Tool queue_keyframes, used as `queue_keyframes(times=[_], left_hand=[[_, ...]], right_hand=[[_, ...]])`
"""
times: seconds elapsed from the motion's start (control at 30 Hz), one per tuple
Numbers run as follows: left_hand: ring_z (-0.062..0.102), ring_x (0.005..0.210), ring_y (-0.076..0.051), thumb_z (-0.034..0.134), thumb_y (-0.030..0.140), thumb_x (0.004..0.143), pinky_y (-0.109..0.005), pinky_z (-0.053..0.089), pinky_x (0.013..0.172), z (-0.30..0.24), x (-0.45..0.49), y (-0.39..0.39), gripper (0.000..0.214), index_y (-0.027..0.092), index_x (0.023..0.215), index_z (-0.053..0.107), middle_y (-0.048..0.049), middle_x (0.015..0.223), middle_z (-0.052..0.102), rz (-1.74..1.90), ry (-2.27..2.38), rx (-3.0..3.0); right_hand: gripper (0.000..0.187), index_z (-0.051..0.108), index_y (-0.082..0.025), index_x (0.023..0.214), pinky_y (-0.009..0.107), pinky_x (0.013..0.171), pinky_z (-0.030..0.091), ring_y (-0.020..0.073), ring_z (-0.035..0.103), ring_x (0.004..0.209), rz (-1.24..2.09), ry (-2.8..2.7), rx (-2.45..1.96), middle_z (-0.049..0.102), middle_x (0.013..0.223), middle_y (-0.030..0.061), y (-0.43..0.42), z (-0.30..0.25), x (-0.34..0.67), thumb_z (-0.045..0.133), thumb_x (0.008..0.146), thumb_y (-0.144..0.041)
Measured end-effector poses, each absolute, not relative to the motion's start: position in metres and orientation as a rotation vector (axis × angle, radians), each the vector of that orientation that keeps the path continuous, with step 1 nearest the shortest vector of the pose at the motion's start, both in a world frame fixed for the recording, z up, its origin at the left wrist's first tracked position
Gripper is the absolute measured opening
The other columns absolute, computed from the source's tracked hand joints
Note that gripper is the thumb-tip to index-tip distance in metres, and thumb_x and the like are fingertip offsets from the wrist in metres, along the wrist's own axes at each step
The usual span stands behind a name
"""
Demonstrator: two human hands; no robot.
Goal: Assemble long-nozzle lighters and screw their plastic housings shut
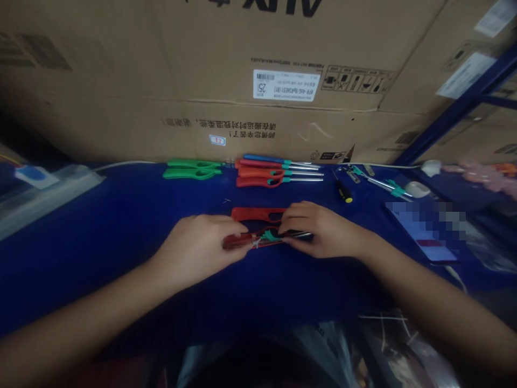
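Between my hands lies an opened red stick lighter [236, 241], with a teal trigger part and thin wires showing in its shell. My left hand [202, 240] is closed on the handle end, thumb on the near side and fingers on the far side. At the other end my right hand [319, 229] pinches the lighter close to the trigger, where a metal tube runs out under the fingers. Just beyond, a loose red shell half [254, 214] lies flat, its right end partly covered by my right fingers.
Farther back are green shells [191, 173], several red lighters [258, 172] and a blue lighter [262, 158]. A screwdriver [343, 191], metal tubes with teal parts [385, 186] and a phone [420, 231] are on the right. A big cardboard box [121, 108] stands behind the blue table [121, 210].
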State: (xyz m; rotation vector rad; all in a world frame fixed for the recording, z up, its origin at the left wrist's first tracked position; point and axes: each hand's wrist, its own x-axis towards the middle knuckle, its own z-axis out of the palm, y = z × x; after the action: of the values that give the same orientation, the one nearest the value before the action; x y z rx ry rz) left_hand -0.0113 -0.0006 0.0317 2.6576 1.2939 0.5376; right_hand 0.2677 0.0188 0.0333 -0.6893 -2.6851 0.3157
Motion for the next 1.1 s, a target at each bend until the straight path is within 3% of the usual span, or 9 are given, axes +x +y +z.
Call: queue_keyframes(times=[0.13, 0.27, 0.43, 0.63, 0.77, 0.83, 0.97, 1.1], left_hand=[[0.066, 0.097, -0.021, 0.061, 0.032, 0.094, -0.032, 0.051, 0.083, 0.028, -0.006, -0.002, 0.018, 0.026, 0.104, 0.075, -0.001, 0.102, 0.075, 0.601, 1.084, 2.756], [0.063, 0.107, -0.022, 0.058, 0.024, 0.096, -0.035, 0.051, 0.094, 0.022, -0.002, -0.001, 0.021, 0.025, 0.112, 0.072, -0.0026, 0.114, 0.072, 0.566, 0.913, 2.798], [0.066, 0.107, -0.021, 0.054, 0.02, 0.098, -0.036, 0.053, 0.095, 0.013, -0.003, -0.001, 0.025, 0.027, 0.115, 0.072, -0.0024, 0.117, 0.071, 0.552, 0.911, 2.778], [0.066, 0.112, -0.021, 0.055, 0.023, 0.1, -0.039, 0.053, 0.101, 0.003, 0.001, 0.0, 0.023, 0.025, 0.116, 0.07, -0.0031, 0.119, 0.072, 0.628, 0.864, 2.682], [0.066, 0.11, -0.021, 0.058, 0.025, 0.098, -0.038, 0.055, 0.097, 0.004, 0.004, 0.001, 0.024, 0.022, 0.12, 0.068, -0.005, 0.115, 0.073, 0.68, 0.863, 2.622], [0.065, 0.112, -0.022, 0.06, 0.026, 0.097, -0.039, 0.055, 0.098, 0.008, 0.002, 0.005, 0.026, 0.022, 0.122, 0.068, -0.0059, 0.117, 0.073, 0.752, 0.886, 2.625], [0.059, 0.124, -0.025, 0.058, 0.028, 0.098, -0.046, 0.048, 0.108, 0.014, -0.006, 0.017, 0.034, 0.027, 0.131, 0.065, -0.0069, 0.133, 0.066, 0.918, 0.94, 2.726], [0.059, 0.123, -0.027, 0.059, 0.029, 0.098, -0.048, 0.048, 0.107, 0.018, -0.014, 0.025, 0.032, 0.026, 0.129, 0.067, -0.008, 0.137, 0.064, 0.96, 0.927, 2.858]], right_hand=[[0.01, 0.069, -0.019, 0.094, 0.035, 0.083, 0.048, 0.0184, 0.061, 0.088, 0.448, -2.653, -0.665, 0.07, 0.091, 0.0059, 0.022, 0.031, 0.267, 0.059, 0.095, -0.02], [0.007, 0.067, -0.019, 0.091, 0.032, 0.079, 0.048, 0.0176, 0.06, 0.086, 0.525, -2.636, -0.714, 0.068, 0.089, 0.005, 0.022, 0.029, 0.265, 0.06, 0.094, -0.017], [0.006, 0.066, -0.018, 0.094, 0.029, 0.078, 0.049, 0.0156, 0.061, 0.087, 0.618, -2.584, -0.743, 0.068, 0.092, 0.0042, 0.022, 0.03, 0.265, 0.062, 0.093, -0.014], [0.02, 0.069, -0.019, 0.11, 0.038, 0.093, 0.049, 0.0201, 0.06, 0.102, 0.421, -2.493, -0.796, 0.064, 0.107, 0.009, 0.035, 0.024, 0.272, 0.061, 0.092, -0.015], [0.009, 0.069, -0.018, 0.097, 0.039, 0.092, 0.05, 0.0206, 0.06, 0.101, 0.386, -2.53, -0.885, 0.062, 0.109, 0.0091, 0.043, 0.016, 0.277, 0.066, 0.089, -0.018], [0.004, 0.067, -0.017, 0.092, 0.035, 0.087, 0.051, 0.0181, 0.061, 0.095, 0.431, -2.469, -0.895, 0.062, 0.105, 0.0084, 0.045, 0.014, 0.277, 0.063, 0.091, -0.019], [0.013, 0.064, -0.017, 0.091, 0.029, 0.069, 0.052, 0.0138, 0.061, 0.076, 0.629, -2.157, -0.975, 0.064, 0.088, 0.0048, 0.045, 0.015, 0.275, 0.063, 0.092, -0.03], [0.025, 0.065, -0.016, 0.09, 0.029, 0.069, 0.055, 0.013, 0.064, 0.073, 1.027, -1.898, -1.039, 0.067, 0.082, 0.0032, 0.042, 0.017, 0.271, 0.069, 0.087, -0.04]])
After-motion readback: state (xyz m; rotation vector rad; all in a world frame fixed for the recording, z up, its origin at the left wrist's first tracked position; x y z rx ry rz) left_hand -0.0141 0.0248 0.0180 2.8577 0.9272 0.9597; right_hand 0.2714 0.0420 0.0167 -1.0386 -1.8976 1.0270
